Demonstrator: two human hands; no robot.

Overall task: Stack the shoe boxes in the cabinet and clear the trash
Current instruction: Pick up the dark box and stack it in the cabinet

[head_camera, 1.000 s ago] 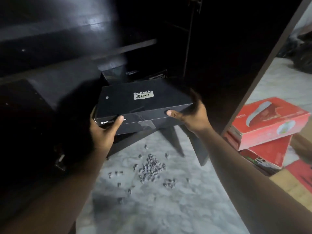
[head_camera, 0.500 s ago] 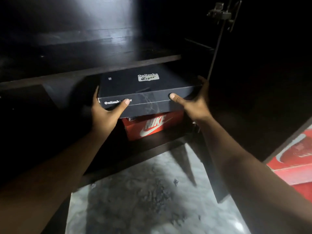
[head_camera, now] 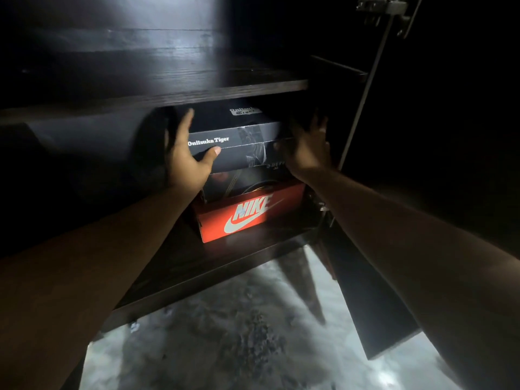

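Note:
A black Onitsuka Tiger shoe box [head_camera: 242, 144] sits inside the dark cabinet [head_camera: 197, 91], just under a shelf. It rests on a dark box [head_camera: 242, 184], which lies on a red Nike box [head_camera: 247, 215]. My left hand [head_camera: 185, 156] grips the black box's left end, thumb on its front face. At the box's right end my right hand [head_camera: 306, 147] holds the side, fingers reaching back into the cabinet. The rear of the stack is lost in shadow.
The cabinet's bottom board [head_camera: 197, 274] runs in front of the stack. An open dark door [head_camera: 374, 305] hangs at the right, with a metal hinge [head_camera: 385, 9] high up. Small dark bits of debris [head_camera: 253, 333] lie on the pale floor below.
Both hands have pushed the black box deeper into the cabinet onto the stack. The view has come closer, and the red boxes at the right are out of sight.

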